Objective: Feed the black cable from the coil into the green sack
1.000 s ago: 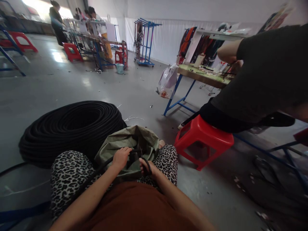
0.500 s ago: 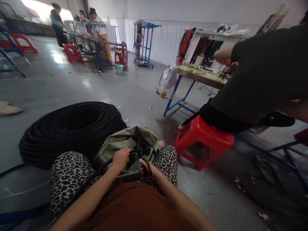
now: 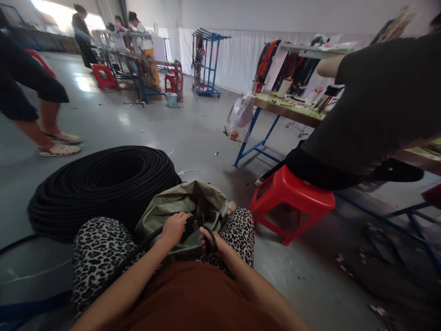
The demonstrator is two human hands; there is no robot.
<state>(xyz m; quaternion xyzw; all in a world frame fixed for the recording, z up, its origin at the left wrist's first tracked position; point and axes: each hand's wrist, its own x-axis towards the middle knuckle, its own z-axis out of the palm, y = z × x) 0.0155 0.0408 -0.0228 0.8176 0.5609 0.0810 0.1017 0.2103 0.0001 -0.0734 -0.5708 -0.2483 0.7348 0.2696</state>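
My left hand (image 3: 174,226) is wrapped round a thick black cord (image 3: 149,238), which runs back across my left thigh. The cord's front end reaches out past my fingers over an olive-green sack (image 3: 161,201) that stands open between my knees. Black-handled scissors (image 3: 211,237) are in my right hand (image 3: 207,239); their blades are by the cord's front part, and whether they touch it I cannot tell. A large coil of black cord (image 3: 79,193) lies on the floor to the left of the sack.
A person in a dark shirt sits on a red stool (image 3: 303,197) at a worktable (image 3: 275,105) on the right. Another person stands beyond the coil at the left. A blue rack (image 3: 210,62) and more tables with people are further back.
A person's legs have come into view at the left beyond the coil. The seated person's arm has shifted at the worktable. My hands have hardly moved.
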